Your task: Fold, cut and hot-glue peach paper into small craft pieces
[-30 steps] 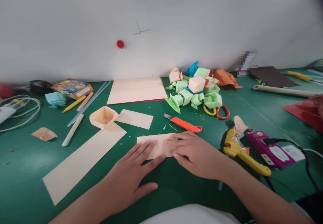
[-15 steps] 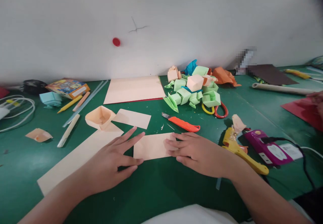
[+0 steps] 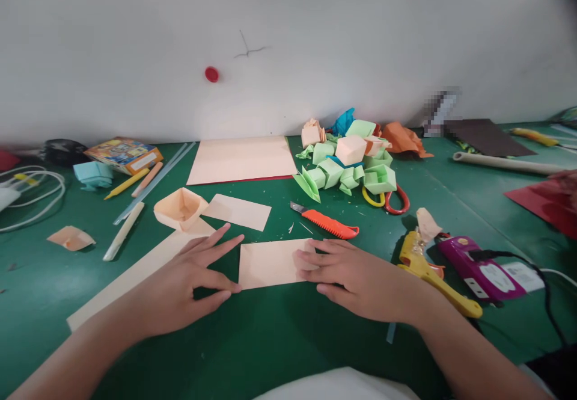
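A peach paper rectangle (image 3: 270,263) lies flat on the green table in front of me. My right hand (image 3: 356,276) rests on its right end with fingers spread. My left hand (image 3: 198,280) is open too, its fingertips at the paper's lower left corner. Under the left hand and forearm runs a long peach paper strip (image 3: 130,286). Just beyond are a second peach rectangle (image 3: 238,211) and a folded peach paper box (image 3: 180,209). An orange utility knife (image 3: 329,222) with its blade out lies past my right fingers.
Green and peach folded paper pieces (image 3: 331,171) are heaped near the wall, beside scissors (image 3: 396,200). A yellow glue gun (image 3: 433,276) and a purple power strip (image 3: 478,267) with cables sit at right. Peach sheets (image 3: 243,156), a glue stick (image 3: 124,231) and crayons (image 3: 126,184) lie further back.
My left hand has slid left, off most of the paper's left edge, while my right hand stays on its right end. At far right, another person's hand over red paper has moved.
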A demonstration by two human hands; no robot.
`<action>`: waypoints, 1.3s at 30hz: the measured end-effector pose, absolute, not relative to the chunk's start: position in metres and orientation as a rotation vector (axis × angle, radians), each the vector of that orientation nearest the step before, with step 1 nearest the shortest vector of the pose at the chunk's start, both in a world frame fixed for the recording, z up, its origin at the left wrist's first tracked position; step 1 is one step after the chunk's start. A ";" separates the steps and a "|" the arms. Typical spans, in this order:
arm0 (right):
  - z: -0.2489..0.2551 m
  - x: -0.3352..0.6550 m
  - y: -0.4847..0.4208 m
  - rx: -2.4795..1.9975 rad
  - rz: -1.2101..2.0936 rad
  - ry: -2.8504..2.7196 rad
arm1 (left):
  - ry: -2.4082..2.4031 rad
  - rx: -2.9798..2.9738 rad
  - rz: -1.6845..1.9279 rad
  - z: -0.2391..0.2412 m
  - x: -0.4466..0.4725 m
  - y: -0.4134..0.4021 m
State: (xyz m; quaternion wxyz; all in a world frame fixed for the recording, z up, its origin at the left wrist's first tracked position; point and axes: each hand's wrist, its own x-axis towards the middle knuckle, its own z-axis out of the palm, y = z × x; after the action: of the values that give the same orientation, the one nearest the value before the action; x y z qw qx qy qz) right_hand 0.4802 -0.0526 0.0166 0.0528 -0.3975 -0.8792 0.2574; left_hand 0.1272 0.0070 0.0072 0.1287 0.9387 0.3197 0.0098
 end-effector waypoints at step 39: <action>0.004 0.475 -0.051 -1.092 0.522 -2.183 | 0.677 2.742 0.198 0.004 0.157 -0.018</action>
State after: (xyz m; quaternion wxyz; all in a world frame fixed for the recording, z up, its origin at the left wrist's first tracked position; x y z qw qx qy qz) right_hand 0.4749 -0.0512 0.0037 0.3170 -0.4149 -0.8295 0.1983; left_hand 0.1569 -0.0179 0.0035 0.1547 0.9568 0.2362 0.0692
